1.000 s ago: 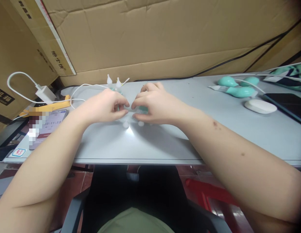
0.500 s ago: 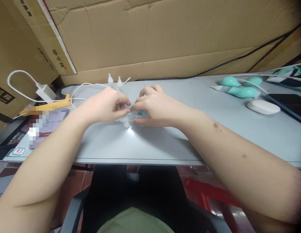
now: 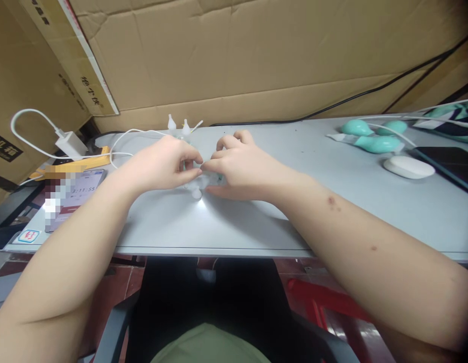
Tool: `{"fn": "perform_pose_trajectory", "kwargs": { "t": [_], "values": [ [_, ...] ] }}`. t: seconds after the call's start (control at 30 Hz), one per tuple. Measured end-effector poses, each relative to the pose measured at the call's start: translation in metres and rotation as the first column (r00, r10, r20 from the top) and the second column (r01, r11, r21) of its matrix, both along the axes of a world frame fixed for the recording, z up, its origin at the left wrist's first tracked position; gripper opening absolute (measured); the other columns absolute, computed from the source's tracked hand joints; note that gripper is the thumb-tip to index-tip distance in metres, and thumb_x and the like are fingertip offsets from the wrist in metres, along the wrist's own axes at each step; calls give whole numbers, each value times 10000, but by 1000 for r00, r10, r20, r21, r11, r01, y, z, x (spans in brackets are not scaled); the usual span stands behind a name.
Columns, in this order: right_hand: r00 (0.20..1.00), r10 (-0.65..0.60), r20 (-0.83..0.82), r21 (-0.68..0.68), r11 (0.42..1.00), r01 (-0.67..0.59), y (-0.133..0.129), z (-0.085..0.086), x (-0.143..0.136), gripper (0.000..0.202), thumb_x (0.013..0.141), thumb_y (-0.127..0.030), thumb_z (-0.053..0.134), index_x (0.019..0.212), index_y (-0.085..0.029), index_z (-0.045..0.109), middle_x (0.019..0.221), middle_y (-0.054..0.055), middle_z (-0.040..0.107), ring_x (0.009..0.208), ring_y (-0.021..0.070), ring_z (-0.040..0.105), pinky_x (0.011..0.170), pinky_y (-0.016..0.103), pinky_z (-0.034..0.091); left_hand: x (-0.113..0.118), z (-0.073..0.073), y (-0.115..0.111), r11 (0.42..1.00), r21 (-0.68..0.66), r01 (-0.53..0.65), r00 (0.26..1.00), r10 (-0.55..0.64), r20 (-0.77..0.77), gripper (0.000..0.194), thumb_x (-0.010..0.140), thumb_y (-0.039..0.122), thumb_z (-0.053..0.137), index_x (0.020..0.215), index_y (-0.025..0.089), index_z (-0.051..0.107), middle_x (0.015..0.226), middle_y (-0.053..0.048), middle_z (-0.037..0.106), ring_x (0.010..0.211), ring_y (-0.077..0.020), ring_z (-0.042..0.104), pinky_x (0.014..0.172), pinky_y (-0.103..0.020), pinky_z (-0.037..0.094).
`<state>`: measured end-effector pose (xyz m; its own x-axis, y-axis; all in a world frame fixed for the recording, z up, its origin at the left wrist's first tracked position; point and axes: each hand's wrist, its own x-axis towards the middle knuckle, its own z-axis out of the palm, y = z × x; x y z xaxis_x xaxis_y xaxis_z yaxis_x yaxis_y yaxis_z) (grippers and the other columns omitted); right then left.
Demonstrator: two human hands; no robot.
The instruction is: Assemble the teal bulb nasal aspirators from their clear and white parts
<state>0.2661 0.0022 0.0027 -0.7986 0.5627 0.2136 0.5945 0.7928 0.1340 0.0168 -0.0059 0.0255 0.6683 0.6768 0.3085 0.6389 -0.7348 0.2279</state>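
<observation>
My left hand [image 3: 177, 162] and my right hand [image 3: 237, 169] meet over the grey table, fingertips almost touching. The left thumb and fingers curl into a pinch; whatever lies in it is too small to name. My right fingers bend around a clear, whitish piece [image 3: 209, 179] with a bit of teal beside it, mostly covered by the hand. Just below the fingertips lies a small rounded translucent white tip [image 3: 196, 193], by a bright spot of light. Beyond my left hand stand two translucent bulb-shaped tips [image 3: 171, 122] with narrow necks, near a thin white stick [image 3: 197, 126].
At the right lie several teal bulbs [image 3: 377, 144], a white oval case [image 3: 408, 167] and a dark tablet-like device [image 3: 451, 164]. A phone [image 3: 84, 194], yellow power strip [image 3: 80, 165] and white charger [image 3: 71, 145] with cable are at the left. Cardboard [image 3: 256, 55] walls the back.
My right hand and forearm have shifted very slightly left. My left hand and the things on the table stay practically where they were.
</observation>
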Motion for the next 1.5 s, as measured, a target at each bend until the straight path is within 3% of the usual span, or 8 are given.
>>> {"fn": "perform_pose_trajectory", "kwargs": {
  "t": [0.23,0.4,0.57,0.67,0.9,1.03,1.17,1.5],
  "values": [
    [999,33,15,-25,999,-33,1,-2,-2,187,1036,-304,722,1073,-169,846,964,158,865,1158,389,611,1019,545,350,-2,-6,2,998,51,25,998,-28,55,105,961,227,749,967,239,853,777,11,802,583,-141,602,608,-310,434],
    [970,42,-239,-81,995,-63,7,-3,0,173,986,-301,773,1113,-188,805,1115,145,855,1224,397,659,1076,545,412,2,-2,-2,996,-29,-84,972,88,216,138,979,314,793,1029,234,894,808,-3,822,647,-152,682,629,-307,496],
    [717,182,-673,28,975,-221,16,-13,-3,417,951,-305,759,1362,-238,741,1253,86,824,1066,283,737,976,467,594,10,8,-9,931,-322,-170,842,307,444,425,813,415,995,1171,202,914,1010,-71,867,707,-158,739,603,-296,563],
    [590,254,-766,129,961,-246,13,-19,-10,379,980,-277,742,1354,-223,718,1239,96,800,994,246,734,891,431,656,15,6,-11,887,-451,-97,812,332,480,351,854,343,946,1164,189,890,993,-74,860,749,-179,776,647,-311,638],
    [667,241,-705,73,960,-270,12,-20,-10,537,1027,-271,778,1543,-232,634,1394,124,754,1215,295,746,1062,515,662,11,0,-4,917,-389,-87,825,286,488,111,920,242,842,1013,182,846,812,-33,801,697,-161,744,649,-289,621],
    [750,286,-596,68,949,-308,18,-13,0,215,1075,-232,674,1245,-223,807,1202,98,801,1110,287,707,1022,482,573,0,1,8,940,-281,-191,752,325,574,245,969,364,897,1129,190,835,929,-62,850,740,-180,784,673,-303,684],
    [896,284,-342,-11,952,-306,16,-10,-7,348,1106,-147,558,1044,-218,893,1088,102,842,957,267,573,926,453,419,-5,-3,19,956,-207,-207,712,292,639,385,1027,462,874,1303,209,787,1009,-61,852,728,-173,788,651,-295,700],
    [942,326,-80,-187,923,-336,21,-7,-28,321,925,44,590,772,-212,710,816,40,772,939,243,548,868,394,276,-1,-18,25,990,-131,-51,811,118,573,290,1148,446,696,1360,258,756,1271,-97,839,849,-190,829,777,-357,747]
  ]
}}
